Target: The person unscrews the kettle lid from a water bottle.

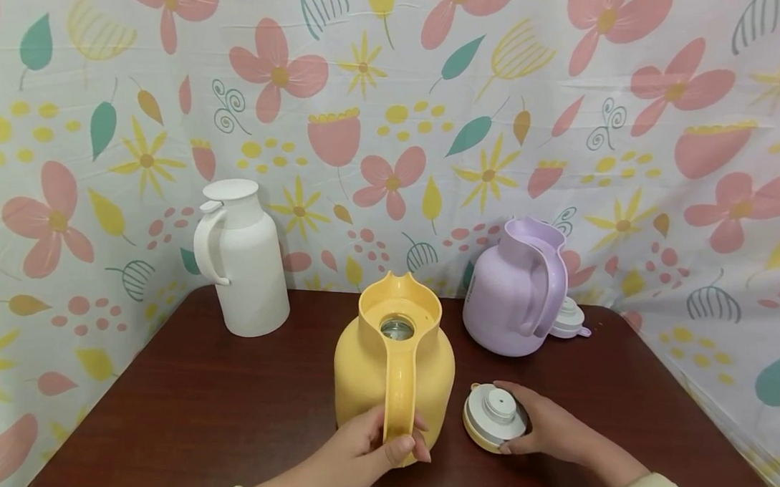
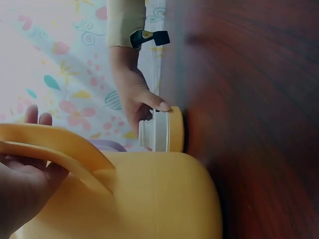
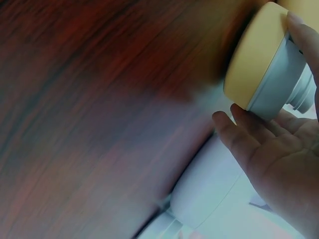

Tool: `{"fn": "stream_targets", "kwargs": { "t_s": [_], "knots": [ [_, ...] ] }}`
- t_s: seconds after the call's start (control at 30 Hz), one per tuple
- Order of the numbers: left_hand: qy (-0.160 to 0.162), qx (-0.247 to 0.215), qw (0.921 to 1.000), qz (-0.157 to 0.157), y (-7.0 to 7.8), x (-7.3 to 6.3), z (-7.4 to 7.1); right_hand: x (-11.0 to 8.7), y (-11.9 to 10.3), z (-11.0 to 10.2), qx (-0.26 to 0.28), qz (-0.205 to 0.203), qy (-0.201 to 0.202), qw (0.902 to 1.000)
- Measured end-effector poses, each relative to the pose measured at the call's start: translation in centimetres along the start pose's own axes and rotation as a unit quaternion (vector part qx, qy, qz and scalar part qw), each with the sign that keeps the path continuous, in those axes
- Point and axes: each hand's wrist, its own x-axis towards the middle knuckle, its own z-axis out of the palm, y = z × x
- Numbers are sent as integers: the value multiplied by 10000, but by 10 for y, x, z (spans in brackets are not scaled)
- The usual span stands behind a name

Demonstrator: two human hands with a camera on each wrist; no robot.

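A yellow thermos jug point(image 1: 353, 371) stands at the front middle of the table, its mouth uncovered and the glass liner showing inside. My left hand point(image 1: 366, 447) grips its handle point(image 1: 399, 387) low down, fingers curled round it. To the right of the jug, my right hand point(image 1: 554, 425) holds a lid point(image 1: 499, 412) by its side, thumb at the near edge and fingers at the far edge. The lid is upside down: its white stopper faces up, and its yellow cap point(image 3: 259, 55) is right at the tabletop.
A white thermos jug point(image 1: 253, 274) with its lid on stands at the back left of the dark wooden table point(image 1: 243, 396). Back right is a lilac jug point(image 1: 497, 304) without a lid; a white and lilac lid point(image 1: 566, 321) lies beside it. Behind hangs a flowered cloth point(image 1: 394, 129).
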Motion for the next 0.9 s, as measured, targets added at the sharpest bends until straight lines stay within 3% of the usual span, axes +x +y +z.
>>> {"fn": "stream_targets", "kwargs": {
  "t_s": [0.23, 0.33, 0.47, 0.73, 0.8, 0.9],
  "knots": [
    [107, 569, 9977, 361, -4, 4, 5, 7, 63, 29, 60, -510, 308, 9982],
    [328, 824, 9948, 503, -6, 3, 9, 10, 76, 38, 8, -553, 442, 9975],
    [527, 862, 9939, 445, -8, 3, 11, 10, 66, 34, 31, -724, 505, 9961],
    [504, 758, 9958, 46, -6, 6, 7, 0, -8, -4, 4, 102, -147, 9998],
    [521, 865, 9949, 28, -5, 7, 5, 0, -10, -5, 0, 104, -153, 9998],
    [547, 1046, 9930, -7, -5, 10, 2, 5, 8, 5, 7, -194, 54, 9998]
  ]
}}
